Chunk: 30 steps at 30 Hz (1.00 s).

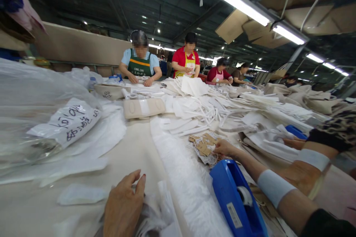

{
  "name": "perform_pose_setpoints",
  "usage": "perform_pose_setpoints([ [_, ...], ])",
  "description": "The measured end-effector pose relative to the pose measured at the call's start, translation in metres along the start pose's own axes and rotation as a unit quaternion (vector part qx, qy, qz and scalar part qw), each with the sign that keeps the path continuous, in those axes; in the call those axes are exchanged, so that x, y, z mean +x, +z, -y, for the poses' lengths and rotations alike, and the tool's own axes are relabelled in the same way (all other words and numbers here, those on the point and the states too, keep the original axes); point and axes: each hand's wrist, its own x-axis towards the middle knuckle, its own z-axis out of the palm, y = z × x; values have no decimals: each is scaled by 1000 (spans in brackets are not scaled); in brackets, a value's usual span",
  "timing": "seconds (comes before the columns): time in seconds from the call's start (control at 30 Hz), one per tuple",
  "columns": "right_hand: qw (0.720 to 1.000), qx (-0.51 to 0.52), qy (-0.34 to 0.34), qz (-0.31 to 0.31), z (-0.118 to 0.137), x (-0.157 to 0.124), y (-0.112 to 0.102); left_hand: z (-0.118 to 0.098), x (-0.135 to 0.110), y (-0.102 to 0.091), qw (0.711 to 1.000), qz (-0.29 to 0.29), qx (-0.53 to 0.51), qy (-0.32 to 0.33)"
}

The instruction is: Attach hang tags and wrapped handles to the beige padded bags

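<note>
My left hand (124,205) is low in the view, over crumpled whitish material (151,218). Its thumb and forefinger are apart with nothing between them; the other fingers are hidden. My right hand (226,148), below a pale band on the forearm, reaches into a small pile of brown cardboard tags (204,144) with strings and clear bits. Its fingertips are pinched together at the pile's right edge, on what looks like a tag. Just in front of that hand stands a blue tape dispenser (233,200) with a roll in it. A strip of white fluffy fabric (180,166) runs between my hands.
A large clear plastic bag (55,89) with a handwritten white label (69,122) bulks at left. Ahead lie a banded beige bundle (144,108) and heaps of white pieces (194,105). A co-worker's arm (314,159) is close at right. Several people work across the table.
</note>
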Motion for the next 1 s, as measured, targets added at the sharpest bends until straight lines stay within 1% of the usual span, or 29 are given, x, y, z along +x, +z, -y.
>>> perform_pose_setpoints([
  [0.07,998,64,-8,-23,-5,-7,-14,2,1,1,1000,-9,-3,10],
  [0.13,989,137,-32,-52,-7,-16,-31,4,1,2,999,-24,-4,22],
  [0.2,971,212,-70,-90,-6,-27,-49,5,1,2,998,-48,-9,31],
  [0.27,946,277,-112,-127,-1,-38,-63,5,0,2,996,-73,-23,34],
  [0.33,924,321,-146,-146,7,-47,-72,5,-2,2,992,-106,-50,42],
  [0.43,905,356,-181,-148,22,-60,-78,6,-5,2,979,-162,-103,64],
  [0.47,900,364,-190,-147,28,-65,-78,7,-6,3,975,-174,-120,70],
  [0.57,888,382,-212,-140,46,-79,-76,9,-6,6,965,-181,-170,85],
  [0.67,883,392,-228,-119,65,-94,-68,11,-6,8,948,-186,-237,101],
  [0.73,880,397,-241,-100,79,-103,-60,11,-7,9,938,-162,-281,121],
  [0.8,877,401,-253,-78,93,-110,-50,10,-8,8,930,-113,-315,153],
  [0.87,872,405,-271,-49,109,-117,-38,7,-10,7,919,-78,-341,181],
  [0.93,863,411,-294,-15,125,-122,-26,4,-12,6,912,-67,-356,194],
  [1.0,850,419,-319,13,142,-127,-13,1,-14,6,907,-52,-370,193],
])
